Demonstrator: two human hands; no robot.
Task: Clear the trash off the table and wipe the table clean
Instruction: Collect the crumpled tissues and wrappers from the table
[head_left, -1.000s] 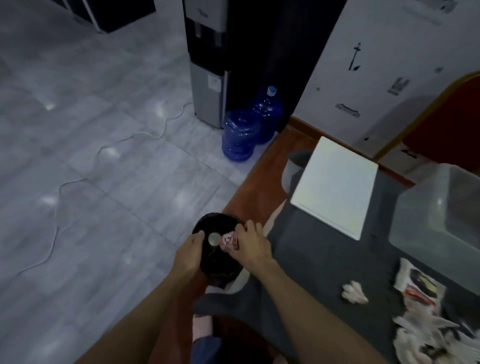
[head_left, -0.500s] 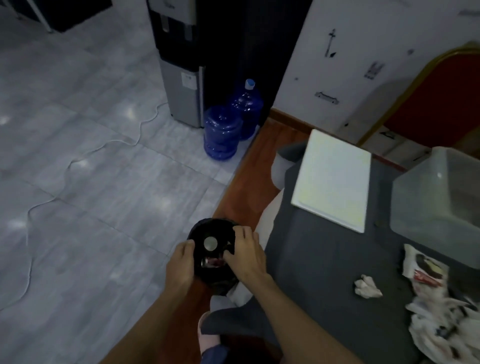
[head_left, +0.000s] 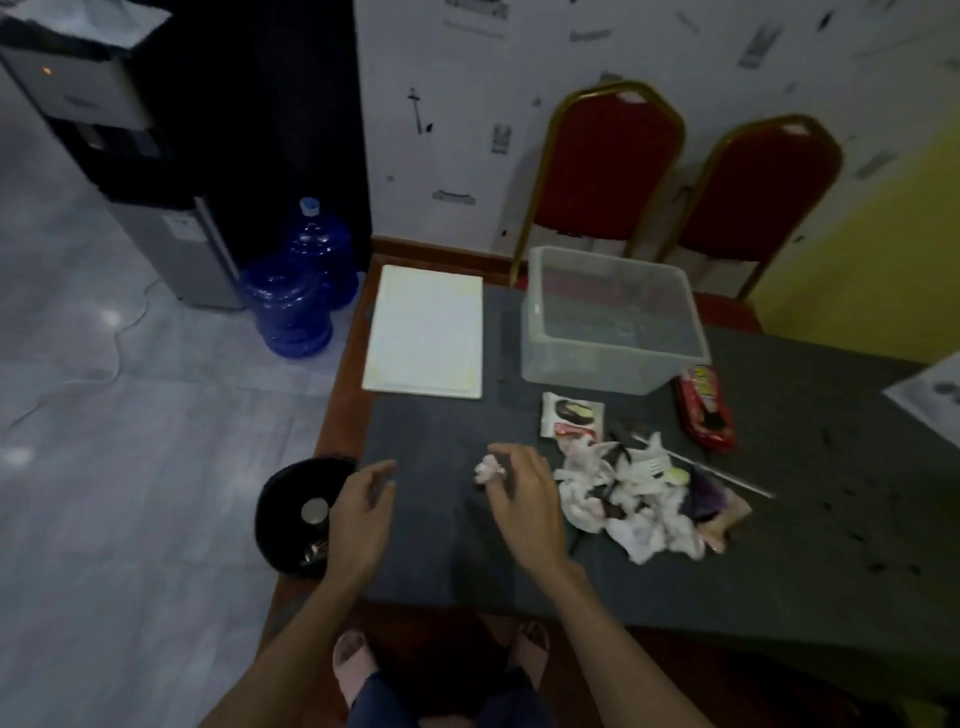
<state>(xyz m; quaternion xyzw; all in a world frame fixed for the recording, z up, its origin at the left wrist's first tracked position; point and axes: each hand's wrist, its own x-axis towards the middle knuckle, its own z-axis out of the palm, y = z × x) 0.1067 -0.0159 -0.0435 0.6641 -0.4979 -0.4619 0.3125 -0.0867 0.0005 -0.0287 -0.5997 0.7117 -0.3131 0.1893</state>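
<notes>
**Crumpled tissue (head_left: 489, 470) on the desk (head_left: 779, 545)**

The right hand (head_left: 524, 499) is curving around it; whether it is gripping is unclear. The trash pile (head_left: 639, 499) is lying at 3 o'clock. The left hand (head_left: 358, 512) is hovering spread at 9 o'clock, by the bin (head_left: 283, 519).

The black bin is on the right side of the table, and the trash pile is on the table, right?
No. The head view shows the bin at the left side of the table; the trash pile is on the table.
</notes>
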